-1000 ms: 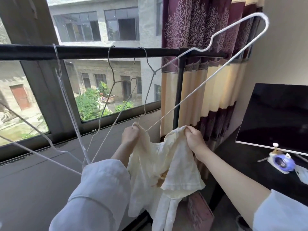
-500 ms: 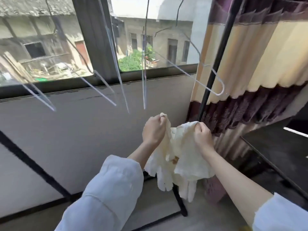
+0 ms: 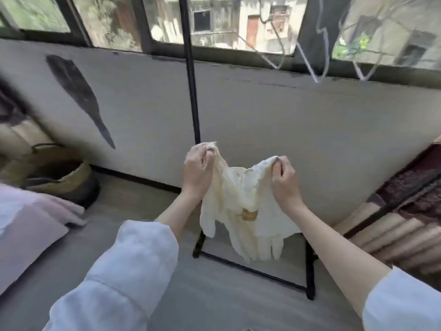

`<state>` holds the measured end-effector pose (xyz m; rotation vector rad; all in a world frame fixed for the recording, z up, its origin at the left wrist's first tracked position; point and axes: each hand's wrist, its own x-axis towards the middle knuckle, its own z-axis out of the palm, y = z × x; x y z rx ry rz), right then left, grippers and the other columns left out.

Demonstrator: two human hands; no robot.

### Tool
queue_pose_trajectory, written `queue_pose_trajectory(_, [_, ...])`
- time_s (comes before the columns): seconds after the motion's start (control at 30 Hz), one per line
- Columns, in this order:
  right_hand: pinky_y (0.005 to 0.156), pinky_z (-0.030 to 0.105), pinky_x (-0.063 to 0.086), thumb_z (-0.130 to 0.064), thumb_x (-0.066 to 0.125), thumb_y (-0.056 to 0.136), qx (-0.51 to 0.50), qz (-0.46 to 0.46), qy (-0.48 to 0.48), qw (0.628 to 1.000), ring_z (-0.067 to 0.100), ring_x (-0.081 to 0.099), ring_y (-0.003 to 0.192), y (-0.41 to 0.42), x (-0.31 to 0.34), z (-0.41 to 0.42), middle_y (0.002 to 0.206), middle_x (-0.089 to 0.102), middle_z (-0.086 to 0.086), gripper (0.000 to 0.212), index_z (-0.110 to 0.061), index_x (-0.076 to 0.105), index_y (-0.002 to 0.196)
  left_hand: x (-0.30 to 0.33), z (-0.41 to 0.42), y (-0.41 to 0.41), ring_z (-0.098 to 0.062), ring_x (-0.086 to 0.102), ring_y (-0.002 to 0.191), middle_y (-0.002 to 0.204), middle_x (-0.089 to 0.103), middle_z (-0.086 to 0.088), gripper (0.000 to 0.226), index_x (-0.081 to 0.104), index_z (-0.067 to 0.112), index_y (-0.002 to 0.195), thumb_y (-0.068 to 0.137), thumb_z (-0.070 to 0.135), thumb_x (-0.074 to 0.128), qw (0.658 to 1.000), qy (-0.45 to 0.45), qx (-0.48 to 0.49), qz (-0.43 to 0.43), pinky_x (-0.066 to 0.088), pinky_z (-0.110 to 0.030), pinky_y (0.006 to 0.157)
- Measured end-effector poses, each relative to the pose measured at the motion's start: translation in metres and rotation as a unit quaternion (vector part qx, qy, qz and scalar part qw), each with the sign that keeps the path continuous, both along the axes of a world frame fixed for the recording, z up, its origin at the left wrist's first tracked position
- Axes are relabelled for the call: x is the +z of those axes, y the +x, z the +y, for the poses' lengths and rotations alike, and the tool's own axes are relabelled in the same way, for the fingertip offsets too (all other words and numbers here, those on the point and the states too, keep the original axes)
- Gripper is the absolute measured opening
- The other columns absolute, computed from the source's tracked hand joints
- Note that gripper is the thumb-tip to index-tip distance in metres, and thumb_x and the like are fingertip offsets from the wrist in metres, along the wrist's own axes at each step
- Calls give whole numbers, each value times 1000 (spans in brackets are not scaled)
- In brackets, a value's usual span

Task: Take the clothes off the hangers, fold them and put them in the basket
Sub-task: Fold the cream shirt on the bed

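A small cream garment [image 3: 248, 211] hangs in the air in front of me, off its hanger. My left hand [image 3: 198, 168] grips its upper left corner and my right hand [image 3: 284, 177] grips its upper right corner, so it hangs spread between them. A woven basket [image 3: 69, 180] with a dark handle stands on the floor at the far left by the wall. Several empty wire hangers [image 3: 319, 56] dangle at the top right in front of the window.
The black drying rack has an upright pole [image 3: 191, 75] behind my hands and a floor frame [image 3: 307, 266] under the garment. Pink fabric [image 3: 35, 211] lies at the left edge. A striped curtain [image 3: 391, 232] bunches at the right. Grey floor [image 3: 214, 295] lies below.
My view has swung left and down, bringing the basket and floor into sight. Both hands have carried the garment lower, away from the hangers, and spread it wider apart.
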<state>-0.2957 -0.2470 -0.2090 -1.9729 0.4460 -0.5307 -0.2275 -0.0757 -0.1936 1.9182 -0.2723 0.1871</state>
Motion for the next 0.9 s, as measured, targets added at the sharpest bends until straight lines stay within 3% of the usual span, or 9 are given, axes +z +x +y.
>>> queue_pose_trajectory(0.07, [59, 27, 31, -16, 31, 100, 46, -1, 1, 999, 6, 40, 59, 19, 2, 53, 65, 42, -8, 28, -19, 42, 75, -1, 61, 1, -15, 55, 114, 117, 62, 6, 30, 66, 15, 114, 97, 21, 42, 999, -18, 38, 14, 43, -28, 98])
queue_pose_trajectory(0.13, [56, 27, 31, -15, 30, 99, 83, -7, -2, 997, 8, 39, 58, 33, 5, 106, 64, 41, -7, 27, -20, 39, 75, -4, 124, -1, -12, 59, 104, 114, 67, 4, 36, 66, 23, 116, 92, 33, 41, 997, -32, 75, 9, 44, -27, 92])
queue_pose_trajectory(0.23, [59, 28, 35, -25, 34, 92, 171, -12, 7, 985, 9, 43, 63, 57, 4, 209, 70, 43, -7, 14, -13, 40, 92, -10, 242, -4, -8, 56, 87, 99, 65, 5, 48, 66, 25, 113, 84, 46, 34, 985, -2, 165, -54, 40, -13, 80])
queue_pose_trajectory(0.3, [63, 25, 38, -29, 34, 81, 224, -8, -10, 975, 5, 47, 69, 65, 5, 254, 79, 46, -11, 26, -16, 40, 103, -13, 299, -8, -11, 54, 82, 91, 61, 0, 50, 67, 18, 110, 86, 46, 34, 974, 25, 215, -70, 37, -5, 72])
queue_pose_trajectory(0.47, [68, 28, 36, -19, 40, 81, 314, 12, -73, 946, 17, 50, 79, 103, -2, 379, 91, 55, -2, 33, -14, 52, 111, -19, 461, -18, -26, 56, 79, 78, 56, -2, 40, 64, 4, 88, 93, 36, 41, 937, 66, 337, -67, 39, -26, 69])
queue_pose_trajectory(0.57, [70, 26, 35, -4, 40, 91, 348, 17, -85, 934, 19, 49, 82, 134, -5, 453, 92, 56, 2, 22, -9, 56, 106, -16, 539, -21, -15, 51, 76, 83, 57, -7, 47, 67, 7, 90, 90, 44, 38, 899, 85, 422, -81, 35, -22, 70])
queue_pose_trajectory(0.7, [61, 26, 35, -7, 38, 96, 379, -21, -94, 920, 20, 48, 77, 172, 1, 538, 79, 53, -3, 18, -8, 54, 104, -14, 617, -15, -27, 60, 89, 94, 65, -15, 28, 67, 4, 104, 97, 21, 47, 846, 97, 520, -69, 32, -17, 70])
queue_pose_trajectory(0.83, [69, 31, 39, -14, 36, 99, 418, -49, -122, 899, 21, 53, 80, 224, -3, 638, 85, 58, -3, 25, -15, 56, 114, -26, 710, 0, -27, 65, 96, 101, 71, -11, 30, 66, 8, 106, 97, 28, 45, 801, 88, 589, -51, 46, -30, 78])
queue_pose_trajectory(0.9, [73, 36, 43, -19, 34, 100, 427, -64, -152, 889, 25, 56, 87, 255, -9, 688, 93, 61, -2, 28, -18, 56, 117, -33, 757, 9, -32, 65, 87, 88, 70, -13, 28, 65, 8, 94, 95, 29, 47, 795, 106, 596, -44, 47, -35, 72])
